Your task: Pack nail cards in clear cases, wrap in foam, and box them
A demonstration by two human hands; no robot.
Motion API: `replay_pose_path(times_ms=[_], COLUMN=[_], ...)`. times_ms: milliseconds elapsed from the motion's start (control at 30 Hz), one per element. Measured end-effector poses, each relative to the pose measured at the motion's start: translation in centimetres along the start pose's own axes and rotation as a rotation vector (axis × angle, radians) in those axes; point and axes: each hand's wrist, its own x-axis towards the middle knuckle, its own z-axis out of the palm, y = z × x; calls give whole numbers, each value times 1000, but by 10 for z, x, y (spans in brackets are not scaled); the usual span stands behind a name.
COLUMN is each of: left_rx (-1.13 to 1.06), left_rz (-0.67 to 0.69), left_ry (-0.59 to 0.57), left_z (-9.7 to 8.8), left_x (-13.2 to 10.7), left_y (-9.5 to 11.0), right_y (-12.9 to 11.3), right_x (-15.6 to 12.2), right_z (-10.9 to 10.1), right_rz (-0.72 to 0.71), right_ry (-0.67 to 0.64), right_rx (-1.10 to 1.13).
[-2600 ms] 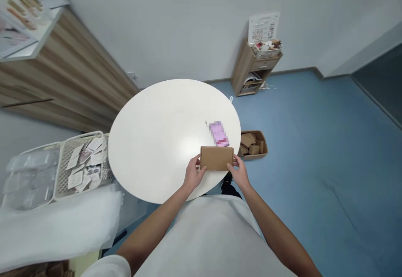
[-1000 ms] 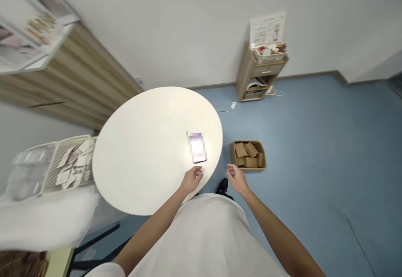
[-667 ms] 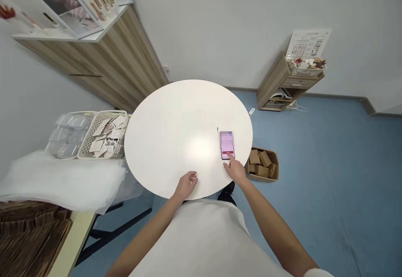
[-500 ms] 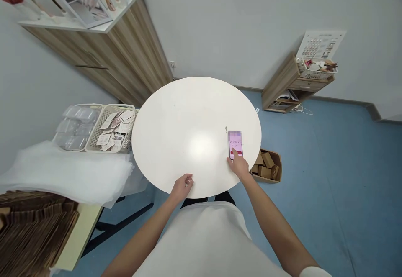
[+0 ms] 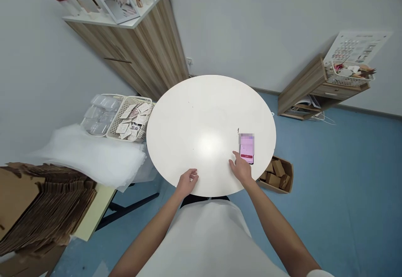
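A phone point(image 5: 246, 148) lies on the round white table point(image 5: 201, 101), its screen lit pink with a red bar near the bottom and its top part blurred out. My right hand point(image 5: 242, 170) hovers just left of the phone's lower end, index finger stretched out and thumb apart, holding nothing. At the table's near edge rests my left hand point(image 5: 187, 182), its fingers loosely bent with a gap between them and the thumb. Nothing shows in that hand.
On the left stand a basket of cards point(image 5: 133, 120), a basket of clear plastic boxes point(image 5: 101, 114), white sheets point(image 5: 94, 155) and stacked brown cardboard point(image 5: 59, 201). A box of small cartons point(image 5: 278, 174) sits on the floor at right. Cabinets point(image 5: 150, 51) line the wall.
My right index finger has lifted off the phone's screen, and the hand has drawn back to the left of it. The view has shifted, while my left hand stays at the near edge.
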Motion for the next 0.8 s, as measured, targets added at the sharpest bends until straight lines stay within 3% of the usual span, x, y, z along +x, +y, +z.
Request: replay_pose_path(times_ms=[167, 300, 467, 600, 800], left_rx=[22, 68, 95, 63, -46], left_rz=[-3, 50, 2, -15, 23], left_ry=[47, 81, 185, 224, 306], left_z=[-27, -63, -123, -173, -240], left_x=[-3, -3, 5, 17, 37], left_y=[5, -2, -32, -64, -108], right_y=[-36, -76, -148, -212, -300], right_x=[-7, -2, 10, 20, 39], right_z=[7, 15, 36, 59, 90], right_rz=[-218, -380, -572, -606, -648], right_ry=[-77, -190, -298, -365, -304], right_rx=[49, 119, 159, 122, 112])
